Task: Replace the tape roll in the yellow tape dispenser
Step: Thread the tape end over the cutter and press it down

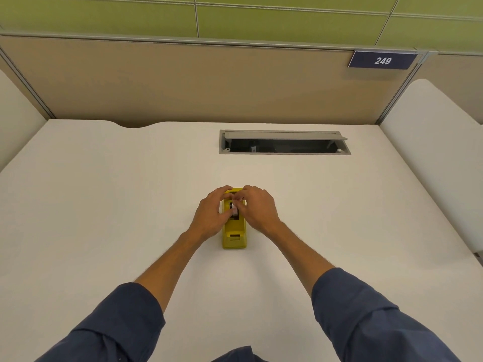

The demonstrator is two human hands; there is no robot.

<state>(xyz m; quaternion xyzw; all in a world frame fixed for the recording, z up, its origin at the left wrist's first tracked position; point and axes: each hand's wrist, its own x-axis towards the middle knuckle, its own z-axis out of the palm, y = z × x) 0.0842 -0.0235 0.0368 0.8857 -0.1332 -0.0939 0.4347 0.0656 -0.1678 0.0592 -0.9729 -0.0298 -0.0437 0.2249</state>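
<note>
The yellow tape dispenser stands in the middle of the white desk, its cutter end toward me. A small tape roll sits upright in the dispenser's dark well. My left hand wraps the dispenser's left side, with the thumb and fingers pinching at the roll. From the other side, my right hand curls over the far end and its fingertips also touch the roll. The hands hide most of the roll and the dispenser's far end.
A grey cable hatch lies open in the white desk behind the dispenser. Beige partition panels close off the back and sides, with a blue sign reading 249 at upper right.
</note>
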